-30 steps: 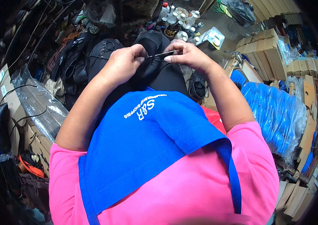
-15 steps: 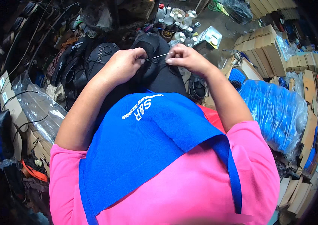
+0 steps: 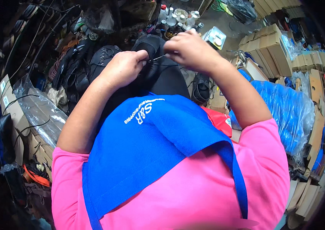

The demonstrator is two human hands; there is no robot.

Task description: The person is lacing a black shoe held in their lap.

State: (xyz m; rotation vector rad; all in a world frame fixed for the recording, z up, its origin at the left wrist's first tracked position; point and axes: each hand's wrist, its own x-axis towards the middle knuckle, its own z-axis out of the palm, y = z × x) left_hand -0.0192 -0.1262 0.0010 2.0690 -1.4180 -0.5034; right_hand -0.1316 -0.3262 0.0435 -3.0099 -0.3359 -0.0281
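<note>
We see a black shoe (image 3: 149,48) held up over the lap, just above the top edge of the blue apron (image 3: 151,153), caught between both hands. The left hand (image 3: 123,69) closes around its near side, fingers curled and clenched on the dark material. The right hand (image 3: 191,50) sits at the shoe's right, its fingertips pinched on a thin needle-like tool (image 3: 158,58) that bridges the small gap between the two hands (whether a thread trails from it we cannot tell).

Compared with the frame a second ago, we find both hands and the shoe higher in the view and a little further right, the right hand now overlapping the cluster of bottles (image 3: 178,17); the grip of each hand looks unchanged.

Counting: one shoe in hand, one tool, two hands. Further out we make out one more dark shoe (image 3: 200,86) on the floor under the right forearm, a heap of black shoes (image 3: 82,67) to the left (too tangled to count), stacked cardboard boxes (image 3: 269,46) at upper right, and one blue plastic-wrapped bundle (image 3: 285,107) beside them.
</note>
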